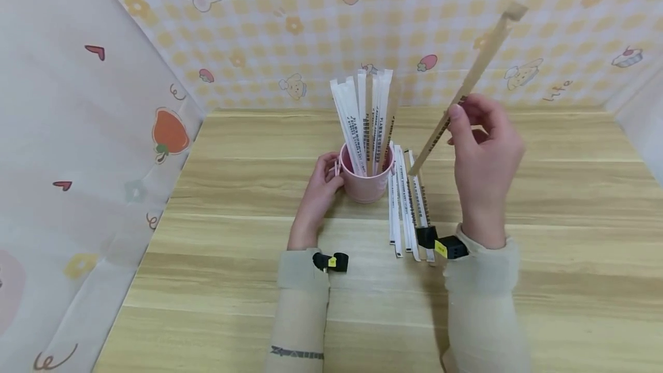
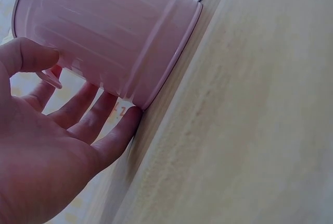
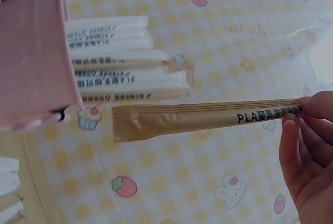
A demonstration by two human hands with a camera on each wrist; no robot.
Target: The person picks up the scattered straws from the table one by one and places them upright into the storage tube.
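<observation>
A small pink bucket (image 1: pixel 365 189) stands upright on the table, holding several paper-wrapped straws (image 1: pixel 357 120), white and brown, that stick up above its rim. My left hand (image 1: pixel 317 193) holds the bucket's left side by its handle, thumb in front and fingers behind, as the left wrist view (image 2: pixel 57 146) also shows. Between thumb and fingertips, my right hand (image 1: pixel 489 151) pinches a brown paper-wrapped straw (image 1: pixel 476 68), tilted in the air to the right of the bucket. In the right wrist view, this straw's flat wrapper end (image 3: pixel 132 122) is apart from the bucket.
More wrapped straws (image 1: pixel 399 206), white and brown, lie side by side on the wooden table (image 1: pixel 233 246) just right of the bucket. A yellow checked cloth (image 1: pixel 248 22) with cartoon prints covers the back wall. A pale printed sheet (image 1: pixel 77 131) hangs at the left.
</observation>
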